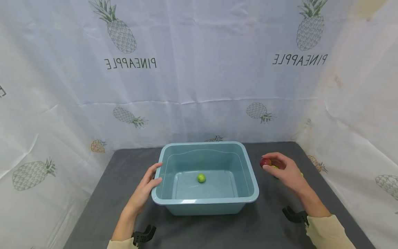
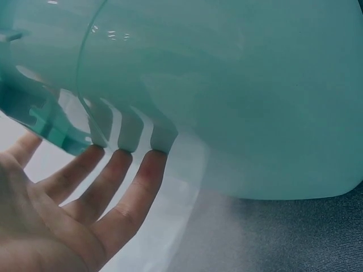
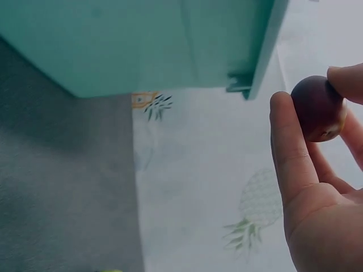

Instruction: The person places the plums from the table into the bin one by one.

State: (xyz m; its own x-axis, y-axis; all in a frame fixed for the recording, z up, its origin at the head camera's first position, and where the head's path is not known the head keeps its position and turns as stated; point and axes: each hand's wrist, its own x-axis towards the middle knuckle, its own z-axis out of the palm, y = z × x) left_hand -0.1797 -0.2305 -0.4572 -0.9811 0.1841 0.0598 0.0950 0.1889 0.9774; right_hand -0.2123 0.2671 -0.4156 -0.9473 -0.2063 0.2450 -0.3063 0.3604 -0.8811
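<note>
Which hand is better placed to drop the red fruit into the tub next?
Likely the right hand: it pinches the red fruit beside the tub. The left hand holds the tub's opposite side.

- Left sleeve (image 1: pixel 120 244) and right sleeve (image 1: pixel 329 232): plain pale beige cloth, long, ending at the wrists
- Left wrist mount (image 1: pixel 144 234): matt black, angular, dotted with small holes, its end bent up
- Right wrist mount (image 1: pixel 293 215): also black, with a curved, prong-like end
- Left hand (image 1: pixel 143 191) and right hand (image 1: pixel 288 173): ungloved
</note>
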